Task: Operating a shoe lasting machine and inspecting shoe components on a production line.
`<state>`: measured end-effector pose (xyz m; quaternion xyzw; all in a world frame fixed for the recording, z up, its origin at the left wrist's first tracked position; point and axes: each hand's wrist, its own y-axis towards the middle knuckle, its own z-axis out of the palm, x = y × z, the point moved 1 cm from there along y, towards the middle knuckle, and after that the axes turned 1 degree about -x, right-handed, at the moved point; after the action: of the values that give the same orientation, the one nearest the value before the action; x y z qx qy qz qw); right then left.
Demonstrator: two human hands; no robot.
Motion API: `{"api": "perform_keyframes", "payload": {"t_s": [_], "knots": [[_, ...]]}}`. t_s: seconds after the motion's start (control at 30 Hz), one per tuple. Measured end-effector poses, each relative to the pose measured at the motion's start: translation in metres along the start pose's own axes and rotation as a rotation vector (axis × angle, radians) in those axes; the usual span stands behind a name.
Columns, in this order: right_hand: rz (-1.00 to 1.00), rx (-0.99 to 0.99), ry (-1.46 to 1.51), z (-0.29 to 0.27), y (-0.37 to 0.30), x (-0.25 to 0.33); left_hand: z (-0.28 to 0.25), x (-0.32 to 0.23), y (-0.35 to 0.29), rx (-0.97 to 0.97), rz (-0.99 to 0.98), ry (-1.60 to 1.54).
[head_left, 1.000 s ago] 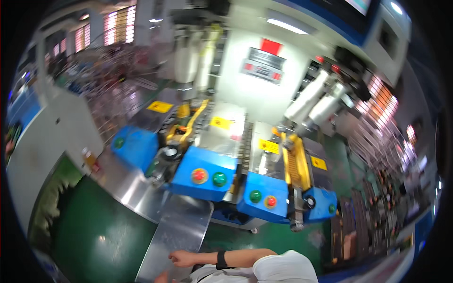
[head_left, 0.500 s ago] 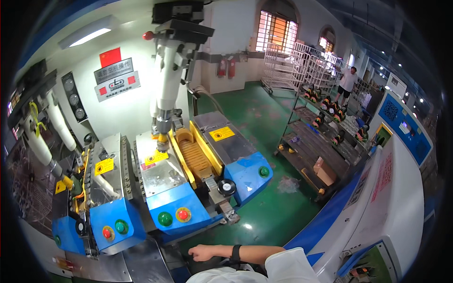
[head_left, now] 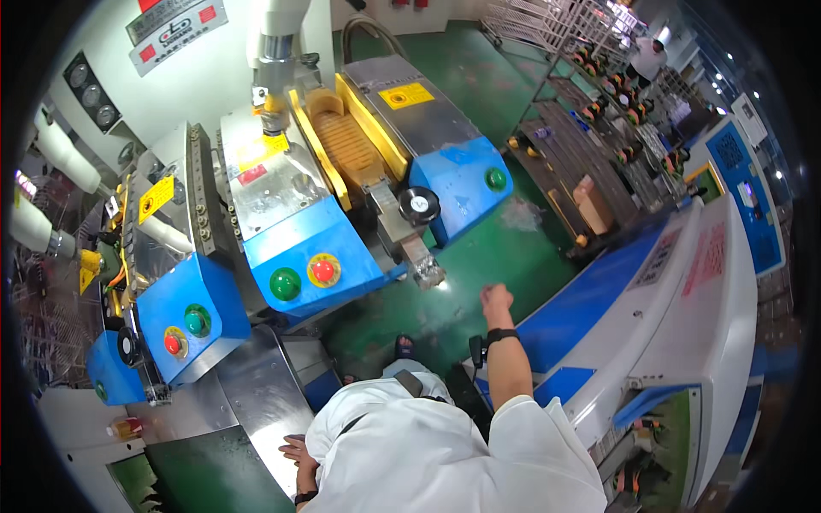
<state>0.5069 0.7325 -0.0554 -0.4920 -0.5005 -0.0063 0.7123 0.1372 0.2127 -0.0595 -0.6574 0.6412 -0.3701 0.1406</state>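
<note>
My left hand (head_left: 298, 451) is low in the picture beside my white shirt (head_left: 428, 449). Its fingers are apart on or just over a shiny metal ledge (head_left: 272, 410), and it holds nothing. Farther right, my right hand (head_left: 496, 301) hangs in the air above the green floor, fingers curled in and nothing visible in them. A dark band (head_left: 501, 336) circles that wrist. Nearest to this hand are a press machine's metal end bracket (head_left: 425, 263) and black round knob (head_left: 419, 205). Between yellow side plates, the machine's brown ribbed pad (head_left: 346, 141) carries no shoe.
Blue machine fronts carry a green button (head_left: 285, 284) and a red button (head_left: 322, 271). To the left, a second station holds a dark and orange shoe (head_left: 109, 265). A white and blue machine (head_left: 676, 299) stands close on my right. Beyond are a shoe rack (head_left: 573, 162) and a person (head_left: 647, 60).
The view has tilted downward. My right hand has swung from below the machine front out to the right. My left hand has come into view beside my shirt.
</note>
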Motion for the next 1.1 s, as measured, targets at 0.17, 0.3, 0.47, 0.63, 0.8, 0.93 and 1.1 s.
{"api": "perform_keyframes", "payload": {"t_s": [0.17, 0.3, 0.47, 0.63, 0.8, 0.93, 1.1], "knots": [[-0.652, -0.314, -0.113, -0.039, -0.059, 0.091, 0.024, -0.033, 0.015, -0.093, 0.176, 0.121], [-1.109, -0.31, -0.292, -0.023, -0.14, 0.107, 0.03, -0.027, 0.029, -0.22, 0.182, 0.149], [-1.358, -0.246, -0.145, -0.028, -0.202, 0.135, 0.034, -0.018, 0.034, -0.369, 0.21, 0.194], [-1.568, -0.113, -0.011, -0.017, -0.281, 0.164, -0.076, -0.028, -0.027, -0.186, 0.7, -0.382], [-1.689, 0.113, 0.287, -0.016, -0.349, 0.176, -0.121, -0.072, -0.058, 0.101, 0.908, -0.662], [-1.747, 0.254, 0.411, -0.009, -0.377, 0.162, -0.125, -0.083, -0.083, -0.005, 1.085, -0.583], [-1.673, 0.358, 0.276, -0.023, -0.381, 0.136, -0.098, -0.084, -0.115, 0.002, 1.084, -0.409]]}}
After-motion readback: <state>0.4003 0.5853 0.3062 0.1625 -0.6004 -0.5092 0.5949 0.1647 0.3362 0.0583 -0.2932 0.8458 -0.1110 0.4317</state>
